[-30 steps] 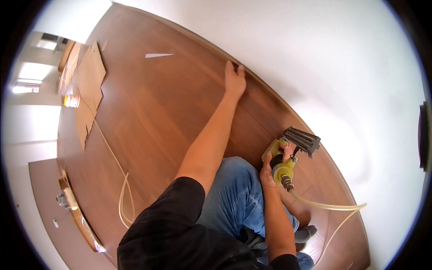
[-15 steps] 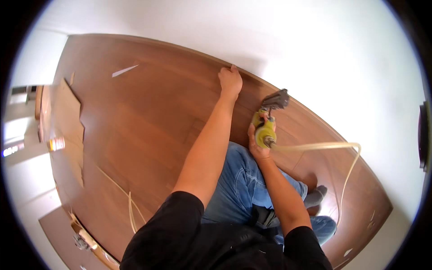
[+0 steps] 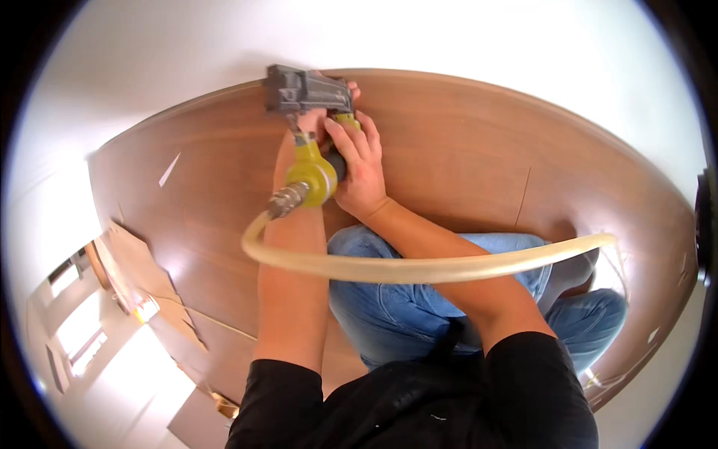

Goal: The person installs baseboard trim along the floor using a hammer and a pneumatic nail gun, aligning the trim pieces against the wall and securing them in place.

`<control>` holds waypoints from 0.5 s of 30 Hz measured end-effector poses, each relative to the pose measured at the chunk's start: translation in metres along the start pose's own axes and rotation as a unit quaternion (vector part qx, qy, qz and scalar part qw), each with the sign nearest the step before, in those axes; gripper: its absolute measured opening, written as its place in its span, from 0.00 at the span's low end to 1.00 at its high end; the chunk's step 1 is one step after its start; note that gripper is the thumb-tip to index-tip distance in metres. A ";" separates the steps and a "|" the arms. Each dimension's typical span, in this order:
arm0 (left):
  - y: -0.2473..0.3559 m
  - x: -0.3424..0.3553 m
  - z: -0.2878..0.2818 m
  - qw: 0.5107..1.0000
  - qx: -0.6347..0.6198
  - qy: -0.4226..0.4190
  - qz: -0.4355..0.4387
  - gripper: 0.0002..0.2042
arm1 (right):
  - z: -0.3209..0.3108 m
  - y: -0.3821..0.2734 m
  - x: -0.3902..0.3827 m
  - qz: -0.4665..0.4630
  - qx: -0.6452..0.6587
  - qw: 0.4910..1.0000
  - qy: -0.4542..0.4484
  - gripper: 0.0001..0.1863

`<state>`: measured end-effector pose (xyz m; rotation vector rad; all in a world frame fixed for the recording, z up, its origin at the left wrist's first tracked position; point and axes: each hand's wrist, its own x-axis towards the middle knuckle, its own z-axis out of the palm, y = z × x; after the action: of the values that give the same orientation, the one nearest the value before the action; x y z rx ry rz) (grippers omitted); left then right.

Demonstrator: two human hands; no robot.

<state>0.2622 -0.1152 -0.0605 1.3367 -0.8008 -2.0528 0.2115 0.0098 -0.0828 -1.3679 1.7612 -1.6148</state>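
The right hand (image 3: 363,172) is closed around the grip side of a yellow-green and dark grey air-powered tool with a hose fitting (image 3: 308,156). This tool is in front of the person, in the air above the left forearm, and it lies to the upper left of the right palm. Its dark elongated block is laid roughly along the white painted wall (image 3: 486,37), while the green body extends back toward the person. The left hand (image 3: 313,121) is mostly behind the tool, near the narrow brown wooden strip (image 3: 217,95) at the wall's foot; I cannot tell if its fingers are apart or together. The tool looks slightly blurred, with a round green end, a metallic connector and a thick cream-coloured hose (image 3: 419,269), which curves to the right above the blue jeans (image 3: 396,307).
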 end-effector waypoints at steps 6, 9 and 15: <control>0.016 0.000 0.012 0.992 0.110 0.012 -0.066 0.18 | 0.006 -0.001 0.006 0.005 -0.020 0.999 0.040 0.41; 0.016 0.002 0.001 0.994 0.100 -0.039 -0.027 0.18 | 0.009 -0.001 0.005 0.014 -0.005 0.999 0.050 0.39; 0.013 0.006 0.001 0.994 0.107 -0.025 -0.020 0.17 | 0.014 0.006 0.003 -0.002 -0.015 0.998 0.063 0.38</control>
<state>0.2606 -0.1277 -0.0543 1.4299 -1.0481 -2.0852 0.2188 -0.0010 -0.0909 -1.3091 1.8616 -1.7165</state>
